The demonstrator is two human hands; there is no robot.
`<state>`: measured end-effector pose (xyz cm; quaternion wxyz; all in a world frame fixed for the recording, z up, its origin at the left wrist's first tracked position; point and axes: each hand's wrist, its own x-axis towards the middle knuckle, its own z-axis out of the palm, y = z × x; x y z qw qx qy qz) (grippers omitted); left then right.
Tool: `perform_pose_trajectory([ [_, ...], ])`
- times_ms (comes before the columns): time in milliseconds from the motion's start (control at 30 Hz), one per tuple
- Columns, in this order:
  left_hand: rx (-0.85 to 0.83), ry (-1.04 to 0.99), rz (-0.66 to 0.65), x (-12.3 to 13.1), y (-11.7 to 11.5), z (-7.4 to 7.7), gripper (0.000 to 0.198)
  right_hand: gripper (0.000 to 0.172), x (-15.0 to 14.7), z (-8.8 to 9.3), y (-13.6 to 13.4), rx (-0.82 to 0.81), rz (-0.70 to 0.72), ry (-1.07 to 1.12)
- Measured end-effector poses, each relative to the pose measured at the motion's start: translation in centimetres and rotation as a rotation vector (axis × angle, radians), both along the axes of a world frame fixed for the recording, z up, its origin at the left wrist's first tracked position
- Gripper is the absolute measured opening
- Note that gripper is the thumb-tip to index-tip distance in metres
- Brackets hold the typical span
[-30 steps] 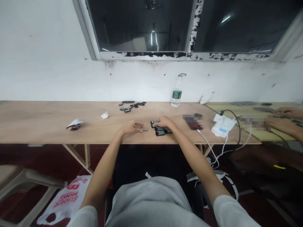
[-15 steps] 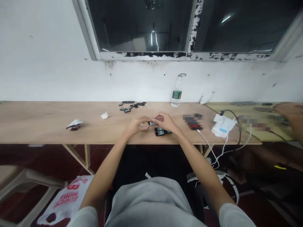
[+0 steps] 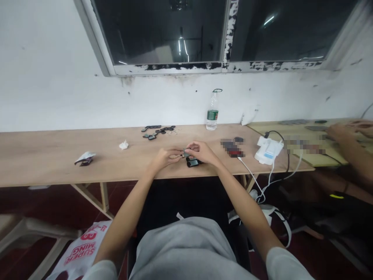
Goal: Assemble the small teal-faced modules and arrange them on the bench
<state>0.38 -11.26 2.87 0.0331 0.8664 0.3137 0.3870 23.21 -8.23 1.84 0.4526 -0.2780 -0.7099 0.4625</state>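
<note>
Between both hands, just above the wooden table (image 3: 131, 167), is a small flat dark piece with a grey face (image 3: 185, 154). My left hand (image 3: 166, 158) pinches its left side between thumb and fingers. On its right side, the fingers of my right hand (image 3: 201, 151) are closed on it as well. Below my right hand lie several black-framed pieces with grey faces (image 3: 192, 163), partly hidden by that hand. Farther back sits a loose group of similar black and grey pieces (image 3: 152, 136), with tiny light bits (image 3: 172, 132) beside it.
A water bottle (image 3: 212, 116) stands near the wall. Crumpled tissue (image 3: 124, 145) and a small packet (image 3: 85, 158) lie to the left. White power strip (image 3: 268, 151) and cables are on the right, where another person's hands (image 3: 346, 130) work. A plastic bag (image 3: 84, 249) hangs low left.
The camera view has turned slightly, shifting the scene left. My hands stay together on the small piece, which now shows its grey face at a different tilt. The other person's hands have come further into view.
</note>
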Motion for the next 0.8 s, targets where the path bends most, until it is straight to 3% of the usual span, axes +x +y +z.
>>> perform_pose_trajectory([
  [667, -0.061, 0.016, 0.024, -0.4, 1.1, -0.6, 0.028, 0.040, -0.8, -1.0, 1.0, -0.060, -0.053, 0.057],
  [800, -0.045, -0.078, 0.040, -0.4, 1.5, -1.0, 0.029, 0.035, -1.1, -1.2, 1.2, -0.053, -0.065, 0.052],
])
